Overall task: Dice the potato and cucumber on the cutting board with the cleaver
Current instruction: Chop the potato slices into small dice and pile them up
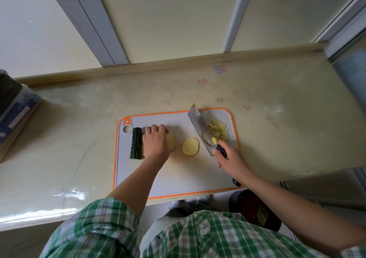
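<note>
The potato [170, 140] is being pressed onto the cutting board [178, 176] by the curled left hand [156, 141]; the cleaver [202, 131] is being gripped by the closed right hand [229, 158].

Head cam, wide-angle, steep down onto cutting board [178, 178] (close, near-overhead)
</note>
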`<state>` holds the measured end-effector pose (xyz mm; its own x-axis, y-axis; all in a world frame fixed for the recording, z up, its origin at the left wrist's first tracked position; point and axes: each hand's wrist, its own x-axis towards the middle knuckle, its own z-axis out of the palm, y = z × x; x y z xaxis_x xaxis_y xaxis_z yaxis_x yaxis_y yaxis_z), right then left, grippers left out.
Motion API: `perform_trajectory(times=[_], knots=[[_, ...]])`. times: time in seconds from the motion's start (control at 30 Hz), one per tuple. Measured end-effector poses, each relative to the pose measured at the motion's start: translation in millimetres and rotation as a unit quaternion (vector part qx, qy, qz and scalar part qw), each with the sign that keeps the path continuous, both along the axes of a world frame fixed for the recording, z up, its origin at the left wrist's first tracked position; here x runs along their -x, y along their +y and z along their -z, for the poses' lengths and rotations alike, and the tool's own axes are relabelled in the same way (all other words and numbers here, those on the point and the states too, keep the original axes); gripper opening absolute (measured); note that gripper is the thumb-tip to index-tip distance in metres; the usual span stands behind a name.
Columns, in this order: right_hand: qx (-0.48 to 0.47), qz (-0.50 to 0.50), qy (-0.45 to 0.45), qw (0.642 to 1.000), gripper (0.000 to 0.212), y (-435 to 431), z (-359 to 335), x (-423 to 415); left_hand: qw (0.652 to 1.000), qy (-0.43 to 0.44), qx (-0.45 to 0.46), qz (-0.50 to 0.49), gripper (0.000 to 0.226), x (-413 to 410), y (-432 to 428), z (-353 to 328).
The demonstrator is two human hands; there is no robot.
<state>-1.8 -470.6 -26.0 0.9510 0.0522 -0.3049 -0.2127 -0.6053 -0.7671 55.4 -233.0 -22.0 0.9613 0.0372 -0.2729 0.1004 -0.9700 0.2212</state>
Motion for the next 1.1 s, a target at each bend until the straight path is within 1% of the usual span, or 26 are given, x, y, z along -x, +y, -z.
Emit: perform_trajectory(times=[0.03, 0.1, 0.17, 0.2, 0.23, 0.27, 0.3, 0.33, 0.4, 0.5, 0.57, 0.67, 0.77, 0.9, 0.97, 1.07, 1.1], knots=[[-0.001, 0.000, 0.000, 1.000, 0.024, -1, 0, 0, 1.000, -0.005, 0.023, 0.002, 0.049, -1, 1, 0], [-0.004, 0.002, 0.001, 1.000, 0.022, -1, 0, 0, 0.990, -0.013, 0.135, -0.030, 0.030, -2, 1, -1], [-0.010, 0.008, 0.003, 1.000, 0.021, -1, -1, 1, 0.956, -0.011, 0.277, -0.098, 0.015, -2, -4, -6], [-0.014, 0.010, 0.003, 1.000, 0.019, -1, -2, 1, 0.933, 0.002, 0.339, -0.120, 0.012, -3, -8, -9], [-0.017, 0.011, 0.001, 1.000, 0.017, -2, -3, 2, 0.914, 0.029, 0.385, -0.125, 0.012, -5, -14, -12], [-0.018, 0.012, -0.002, 1.000, 0.013, -2, -3, 3, 0.905, 0.060, 0.406, -0.111, 0.012, -6, -21, -13], [-0.016, 0.011, -0.004, 1.000, 0.009, -3, -4, 4, 0.911, 0.081, 0.396, -0.088, 0.011, -6, -28, -13], [-0.012, 0.009, -0.005, 1.000, 0.007, -3, -5, 6, 0.923, 0.084, 0.370, -0.067, 0.010, -5, -35, -12], [-0.005, 0.009, -0.003, 1.000, 0.006, -3, -7, 7, 0.951, 0.054, 0.302, -0.044, 0.011, -3, -45, -7], [0.000, 0.011, 0.006, 1.000, 0.012, -3, -10, 8, 0.981, 0.026, 0.190, 0.009, 0.023, -1, -52, -3], [0.004, 0.008, 0.004, 1.000, 0.013, -3, -12, 9, 0.989, 0.020, 0.142, 0.038, 0.035, 0, -53, -3], [0.021, 0.001, -0.007, 1.000, 0.015, -2, -13, 11, 0.989, 0.027, 0.144, 0.016, 0.045, 4, -53, -4], [0.046, -0.011, -0.014, 0.999, 0.017, 0, -13, 14, 0.988, 0.040, 0.147, -0.007, 0.042, 8, -54, -3], [0.057, -0.042, 0.023, 0.997, 0.014, 0, -15, 16, 0.984, 0.058, 0.157, -0.063, 0.038, 12, -57, 0], [0.083, -0.056, 0.037, 0.994, 0.014, 1, -18, 14, 0.980, 0.063, 0.166, -0.094, 0.036, 15, -60, 2], [0.141, -0.061, 0.020, 0.988, 0.017, 4, -21, 8, 0.976, 0.051, 0.174, -0.117, 0.031, 20, -64, 5], [0.152, -0.064, 0.006, 0.986, 0.020, 4, -22, 7, 0.975, 0.048, 0.183, -0.116, 0.033, 21, -64, 4]])
